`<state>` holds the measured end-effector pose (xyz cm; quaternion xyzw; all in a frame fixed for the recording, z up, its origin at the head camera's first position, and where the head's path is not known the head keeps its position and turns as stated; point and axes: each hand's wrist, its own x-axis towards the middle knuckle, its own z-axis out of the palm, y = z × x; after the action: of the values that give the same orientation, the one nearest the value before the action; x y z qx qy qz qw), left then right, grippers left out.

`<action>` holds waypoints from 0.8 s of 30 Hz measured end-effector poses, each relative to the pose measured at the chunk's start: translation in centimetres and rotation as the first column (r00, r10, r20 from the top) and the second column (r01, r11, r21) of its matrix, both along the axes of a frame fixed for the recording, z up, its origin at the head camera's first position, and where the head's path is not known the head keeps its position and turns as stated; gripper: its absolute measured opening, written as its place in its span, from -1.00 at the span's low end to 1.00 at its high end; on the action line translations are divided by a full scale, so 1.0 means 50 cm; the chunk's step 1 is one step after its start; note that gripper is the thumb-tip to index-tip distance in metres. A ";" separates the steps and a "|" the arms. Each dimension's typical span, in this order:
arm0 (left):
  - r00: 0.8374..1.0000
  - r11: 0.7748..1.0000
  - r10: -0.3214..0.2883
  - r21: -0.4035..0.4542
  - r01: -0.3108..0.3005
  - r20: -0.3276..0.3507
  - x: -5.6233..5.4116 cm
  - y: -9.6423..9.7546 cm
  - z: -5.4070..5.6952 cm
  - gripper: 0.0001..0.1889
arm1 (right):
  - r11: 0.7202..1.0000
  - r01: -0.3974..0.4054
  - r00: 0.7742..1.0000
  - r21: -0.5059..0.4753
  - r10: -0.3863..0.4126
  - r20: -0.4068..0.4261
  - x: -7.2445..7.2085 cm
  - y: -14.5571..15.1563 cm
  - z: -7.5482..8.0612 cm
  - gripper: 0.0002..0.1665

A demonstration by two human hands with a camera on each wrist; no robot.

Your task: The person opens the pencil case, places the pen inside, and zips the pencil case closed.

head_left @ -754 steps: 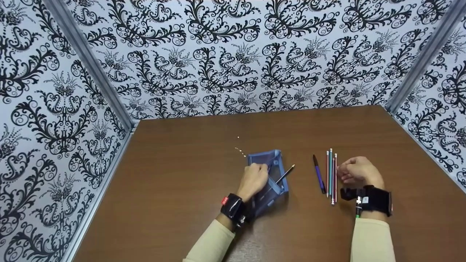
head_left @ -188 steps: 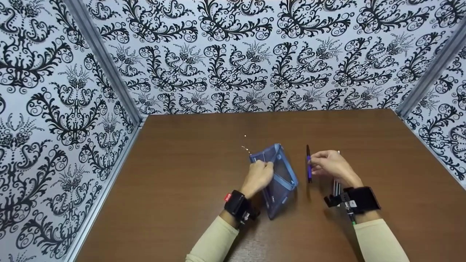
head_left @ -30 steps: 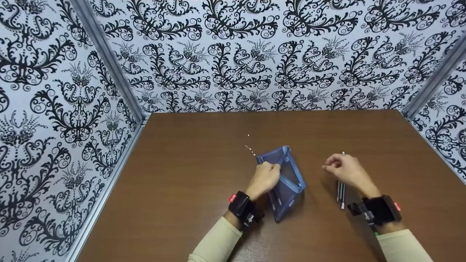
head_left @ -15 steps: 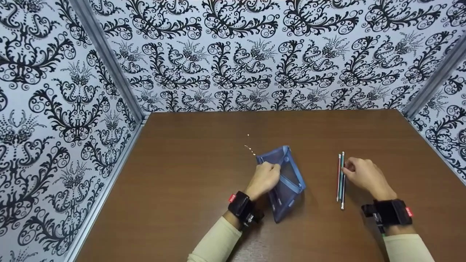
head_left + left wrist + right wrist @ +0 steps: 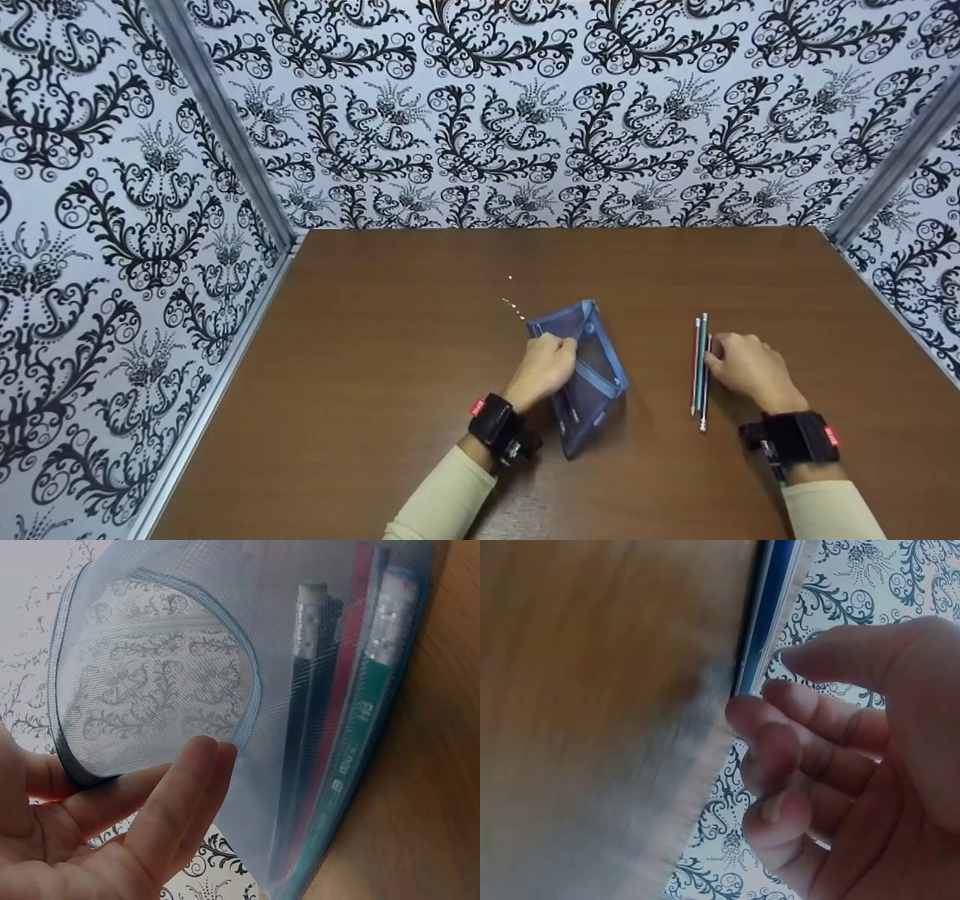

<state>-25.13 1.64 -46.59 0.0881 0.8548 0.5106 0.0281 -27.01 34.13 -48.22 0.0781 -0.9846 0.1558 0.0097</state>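
In the head view my left hand point(image 5: 541, 367) holds the rim of a blue mesh pencil case point(image 5: 600, 379), which stands tilted on the table. The left wrist view shows thumb and fingers at the case's rounded opening point(image 5: 255, 682). Through the mesh show a green pencil point(image 5: 352, 735), a dark pencil point(image 5: 300, 712) and a red one point(image 5: 337, 697). My right hand point(image 5: 754, 371) is at the right side of a red pencil point(image 5: 694, 367), a teal pencil point(image 5: 702, 360) and a dark pencil point(image 5: 704, 412). Its fingertips touch or nearly touch a blue pencil point(image 5: 769, 622); the thumb is apart from it.
A brown table point(image 5: 375, 322) carries everything. Patterned walls point(image 5: 480, 112) stand behind it and at both sides, with metal posts point(image 5: 217, 120) at the corners. A short beaded string point(image 5: 513, 306) lies by the case's far left corner.
Over the last second my right hand has moved right and down beside the pencils. The purple pen it held earlier is gone from view, and fewer pencils lie on the table. The left hand stays.
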 end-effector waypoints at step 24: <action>1.000 1.000 -0.008 -0.006 0.008 -0.013 0.002 0.000 0.003 -0.53 | 0.973 0.161 0.934 -0.166 -0.095 0.344 0.010 -0.016 0.018 -0.55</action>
<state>-25.05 1.66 -46.44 0.0947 0.8562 0.5073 0.0248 -26.52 33.33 -47.33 -0.0152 -0.9554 0.2599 -0.1396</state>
